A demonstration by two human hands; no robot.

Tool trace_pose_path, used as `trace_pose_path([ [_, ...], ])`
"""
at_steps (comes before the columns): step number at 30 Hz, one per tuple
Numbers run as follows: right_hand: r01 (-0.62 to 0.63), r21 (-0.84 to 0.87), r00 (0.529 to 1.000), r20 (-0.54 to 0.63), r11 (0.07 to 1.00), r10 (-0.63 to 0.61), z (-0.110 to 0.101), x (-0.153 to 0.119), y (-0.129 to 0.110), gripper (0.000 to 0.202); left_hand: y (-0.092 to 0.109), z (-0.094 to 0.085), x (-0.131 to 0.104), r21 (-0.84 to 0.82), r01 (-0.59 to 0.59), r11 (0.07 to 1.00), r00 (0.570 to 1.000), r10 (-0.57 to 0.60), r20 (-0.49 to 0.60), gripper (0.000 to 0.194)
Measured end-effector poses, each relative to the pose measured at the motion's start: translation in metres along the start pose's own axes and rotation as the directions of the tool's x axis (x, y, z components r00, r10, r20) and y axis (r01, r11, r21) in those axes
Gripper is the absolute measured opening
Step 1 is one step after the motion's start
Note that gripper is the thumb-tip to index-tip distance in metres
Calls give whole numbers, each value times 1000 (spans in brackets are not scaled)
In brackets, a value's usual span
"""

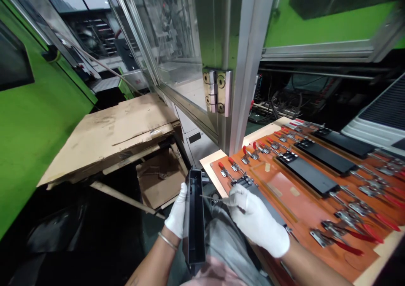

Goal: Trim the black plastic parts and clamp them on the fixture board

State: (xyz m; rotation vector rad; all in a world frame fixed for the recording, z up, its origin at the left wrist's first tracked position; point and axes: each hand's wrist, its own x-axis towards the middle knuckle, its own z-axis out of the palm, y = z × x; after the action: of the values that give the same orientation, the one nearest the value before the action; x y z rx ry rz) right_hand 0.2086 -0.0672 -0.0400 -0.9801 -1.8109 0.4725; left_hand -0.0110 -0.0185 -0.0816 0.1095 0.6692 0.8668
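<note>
A long, narrow black plastic housing (pixel 196 231) with an open hollow stands tilted in front of my body. My left hand (pixel 177 212), in a white glove, is wrapped around its left side; some of the fingers are hidden behind it. My gloved right hand (pixel 253 218) pinches a thin, pointed metal tool (pixel 209 198). The tip of this tool reaches the right rim of the housing; whether it touches cannot be made out. Beneath and beyond my right hand lies an orange fixture board (pixel 329 231) with a black panel (pixel 306 174) clamped on it.
Red-handled toggle clamps (pixel 348 247) line both ends of the board, holding several black panels. A hinged, metal-framed clear door (pixel 234 66) stands straight ahead. Cardboard covers a table (pixel 110 130) at left, with an open carton (pixel 160 178) below. Green machines (pixel 38 109) flank the space.
</note>
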Motion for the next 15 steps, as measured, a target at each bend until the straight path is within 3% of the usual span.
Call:
trace_pose_path([
  [6, -11, 170, 963, 266, 985, -35, 3, -13, -11, 30, 5, -4, 2, -18, 47, 999, 999, -47, -3, 48],
  [11, -28, 44, 999, -24, 999, 29, 9, -1, 2, 30, 1, -7, 3, 13, 52, 999, 998, -52, -23, 50],
  [15, -68, 156, 997, 50, 985, 61, 14, 7, 1, 29, 1, -1, 1, 45, 31, 998, 999, -29, -44, 50],
])
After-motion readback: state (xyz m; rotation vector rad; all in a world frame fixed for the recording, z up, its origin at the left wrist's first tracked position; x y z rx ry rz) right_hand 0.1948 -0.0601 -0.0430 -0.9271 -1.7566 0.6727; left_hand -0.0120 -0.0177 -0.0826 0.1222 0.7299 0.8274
